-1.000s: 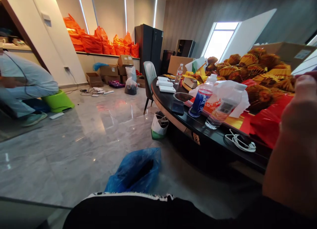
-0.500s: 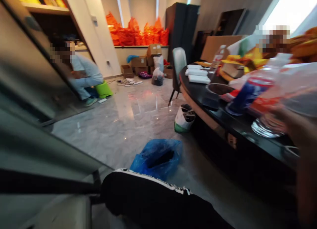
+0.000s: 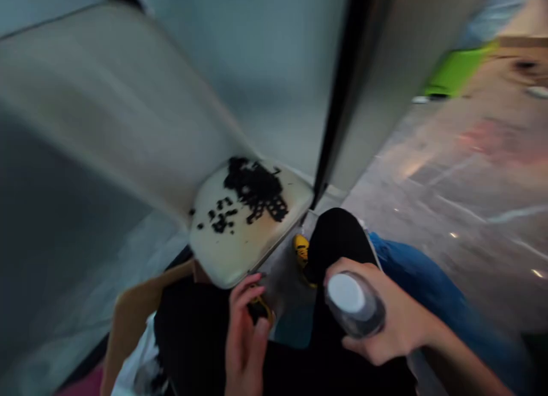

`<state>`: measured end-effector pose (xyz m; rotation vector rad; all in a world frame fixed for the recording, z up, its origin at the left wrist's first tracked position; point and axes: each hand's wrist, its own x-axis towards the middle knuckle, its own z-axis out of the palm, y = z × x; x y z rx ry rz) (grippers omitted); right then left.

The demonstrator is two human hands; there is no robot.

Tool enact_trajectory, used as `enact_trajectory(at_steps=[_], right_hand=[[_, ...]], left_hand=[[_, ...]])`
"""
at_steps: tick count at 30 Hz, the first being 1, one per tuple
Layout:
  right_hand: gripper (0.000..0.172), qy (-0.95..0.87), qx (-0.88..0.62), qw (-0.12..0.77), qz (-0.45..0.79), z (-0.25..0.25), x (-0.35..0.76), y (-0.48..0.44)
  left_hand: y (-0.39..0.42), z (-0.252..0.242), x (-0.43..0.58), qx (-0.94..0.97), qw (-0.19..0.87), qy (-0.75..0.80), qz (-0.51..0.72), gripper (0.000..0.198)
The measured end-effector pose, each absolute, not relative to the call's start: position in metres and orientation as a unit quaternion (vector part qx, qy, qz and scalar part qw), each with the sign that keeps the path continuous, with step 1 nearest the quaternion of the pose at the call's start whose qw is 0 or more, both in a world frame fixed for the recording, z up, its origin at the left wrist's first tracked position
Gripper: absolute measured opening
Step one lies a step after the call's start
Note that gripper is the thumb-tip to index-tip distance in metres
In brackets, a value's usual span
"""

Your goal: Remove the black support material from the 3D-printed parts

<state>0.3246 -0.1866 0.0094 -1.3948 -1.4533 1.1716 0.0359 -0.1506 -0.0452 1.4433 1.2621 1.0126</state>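
Note:
My right hand [image 3: 385,322] is wrapped round a clear plastic bottle with a white cap [image 3: 353,302], held over my black-trousered knee [image 3: 338,242]. My left hand [image 3: 248,333] is below the chair seat, its fingers curled round a small dark and yellow thing [image 3: 259,310] that I cannot name. A cream chair seat [image 3: 248,213] strewn with small black pieces [image 3: 254,190] lies just ahead of my left hand. The picture is blurred by motion.
The chair's pale back [image 3: 107,116] fills the left. A dark upright edge [image 3: 338,99] stands behind the seat. A blue bag [image 3: 423,276] lies right of my knee on the glossy grey floor [image 3: 471,185]. A green stool [image 3: 454,71] is far right. A brown cardboard edge [image 3: 132,310] is lower left.
The view has swung from the table and room down to the left, onto the chair. My right hand now holds the bottle over my knee, and my left hand has come into view.

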Motion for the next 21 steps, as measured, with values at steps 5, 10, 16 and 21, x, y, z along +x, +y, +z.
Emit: enact_trajectory(at_steps=[5, 10, 16, 21], right_hand=[[0.052, -0.639, -0.332, 0.282, 0.634, -0.045, 0.236, -0.137], [0.05, -0.668, -0.225, 0.223, 0.673, -0.048, 0.204, -0.131], [0.045, -0.683, -0.309, 0.27, 0.605, -0.048, 0.175, -0.129], [0.05, -0.741, -0.434, 0.391, 0.331, -0.066, 0.147, -0.157]], left_hand=[[-0.189, 0.008, 0.047, 0.502, 0.586, 0.417, 0.48, 0.046], [-0.193, 0.016, 0.012, 0.489, 0.656, 0.362, 0.447, 0.049], [-0.186, 0.014, 0.001, 0.417, 0.591, 0.388, 0.571, 0.025], [-0.197, 0.006, 0.009, 0.374, 0.487, 0.516, 0.597, 0.008]])
